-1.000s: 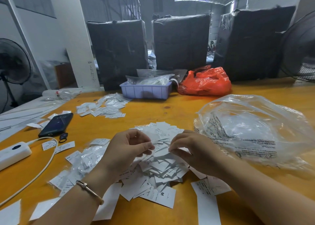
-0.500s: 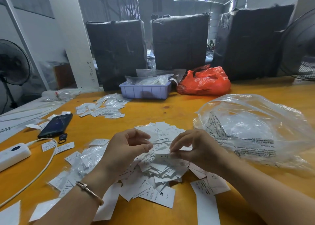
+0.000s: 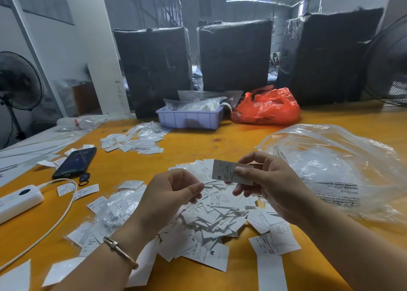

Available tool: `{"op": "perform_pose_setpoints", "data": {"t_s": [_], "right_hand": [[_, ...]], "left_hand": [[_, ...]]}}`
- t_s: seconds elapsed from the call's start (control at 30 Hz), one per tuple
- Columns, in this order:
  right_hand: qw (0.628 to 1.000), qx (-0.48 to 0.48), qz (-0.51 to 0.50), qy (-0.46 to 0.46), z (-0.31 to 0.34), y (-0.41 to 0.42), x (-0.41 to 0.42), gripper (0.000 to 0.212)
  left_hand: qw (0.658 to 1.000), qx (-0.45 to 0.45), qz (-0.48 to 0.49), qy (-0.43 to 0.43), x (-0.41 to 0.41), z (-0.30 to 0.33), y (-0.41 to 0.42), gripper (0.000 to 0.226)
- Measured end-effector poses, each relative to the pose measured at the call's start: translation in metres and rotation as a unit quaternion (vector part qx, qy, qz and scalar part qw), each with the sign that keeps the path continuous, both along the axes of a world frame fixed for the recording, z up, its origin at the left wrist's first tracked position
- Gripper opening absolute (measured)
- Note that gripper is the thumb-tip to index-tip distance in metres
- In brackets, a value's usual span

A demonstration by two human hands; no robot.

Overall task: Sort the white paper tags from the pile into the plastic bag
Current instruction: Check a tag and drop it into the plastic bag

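Observation:
A heap of white paper tags [image 3: 217, 221] lies on the orange table [image 3: 220, 143] in front of me. My right hand [image 3: 273, 187] is raised above the heap and pinches one white tag [image 3: 226, 172], marked M, between thumb and fingers. My left hand [image 3: 169, 195] hovers just left of it with loosely curled fingers and holds nothing. The large clear plastic bag [image 3: 330, 169] lies crumpled on the table to the right of my right hand.
Left of the heap lie small clear packets of tags [image 3: 120, 204], a phone [image 3: 74, 163] and a white power bank [image 3: 19, 199] with its cable. Farther back are more tags [image 3: 134, 141], a purple tray [image 3: 189, 120], a red bag [image 3: 267, 107] and black wrapped bales.
Both hands have risen from the heap. My right hand has lifted one tag clear of the pile, and my left hand has let go of the tags.

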State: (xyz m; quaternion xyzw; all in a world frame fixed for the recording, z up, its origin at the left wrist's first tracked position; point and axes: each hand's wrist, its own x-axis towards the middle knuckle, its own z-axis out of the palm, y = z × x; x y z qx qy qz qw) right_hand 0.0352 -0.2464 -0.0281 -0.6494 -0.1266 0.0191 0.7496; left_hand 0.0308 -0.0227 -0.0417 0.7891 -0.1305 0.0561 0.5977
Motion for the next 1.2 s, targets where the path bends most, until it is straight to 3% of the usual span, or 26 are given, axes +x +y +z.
{"op": "perform_pose_setpoints", "data": {"t_s": [0.1,0.2,0.27,0.33,0.4,0.6,0.73,0.8,0.87,0.97,1.03,1.2], "right_hand": [[0.995,-0.047,-0.050,-0.076,0.000,0.001,-0.004,0.041],[0.963,-0.184,-0.112,-0.161,-0.001,0.002,-0.007,0.034],[0.960,-0.220,-0.078,-0.154,0.000,0.008,-0.011,0.024],[0.969,-0.207,0.003,-0.136,0.003,0.014,-0.017,0.014],[0.967,-0.201,0.038,-0.153,0.005,0.018,-0.021,0.029],[0.939,-0.236,-0.026,-0.248,0.005,0.017,-0.020,0.004],[0.933,-0.247,-0.032,-0.258,0.006,0.016,-0.021,0.006],[0.945,-0.214,-0.036,-0.246,0.009,0.014,-0.020,0.013],[0.961,-0.141,-0.054,-0.234,0.014,0.010,-0.020,0.005],[0.957,-0.065,-0.110,-0.260,0.021,0.004,-0.023,0.033],[0.944,-0.069,-0.129,-0.295,0.024,0.002,-0.027,0.042],[0.900,-0.138,-0.184,-0.370,0.025,0.009,-0.038,0.044]], "left_hand": [[0.999,-0.018,-0.034,-0.017,-0.004,0.003,-0.003,0.020],[0.998,-0.020,-0.045,-0.026,-0.006,0.004,-0.004,0.025],[0.998,-0.020,-0.055,-0.025,-0.008,0.005,-0.005,0.027],[0.997,-0.018,-0.076,-0.024,-0.011,0.007,-0.006,0.027],[0.995,-0.007,-0.097,-0.029,-0.012,0.008,-0.007,0.026],[0.993,0.012,-0.115,-0.037,-0.015,0.010,-0.008,0.016],[0.991,0.037,-0.123,-0.045,-0.016,0.012,-0.008,0.018],[0.991,0.035,-0.119,-0.043,-0.016,0.013,-0.008,0.020],[0.993,0.019,-0.114,-0.036,-0.015,0.013,-0.007,0.019],[0.994,-0.013,-0.109,-0.030,-0.015,0.013,-0.004,0.017],[0.993,-0.028,-0.109,-0.027,-0.015,0.014,-0.004,0.018],[0.993,-0.040,-0.111,-0.028,-0.015,0.015,-0.004,0.017]]}}
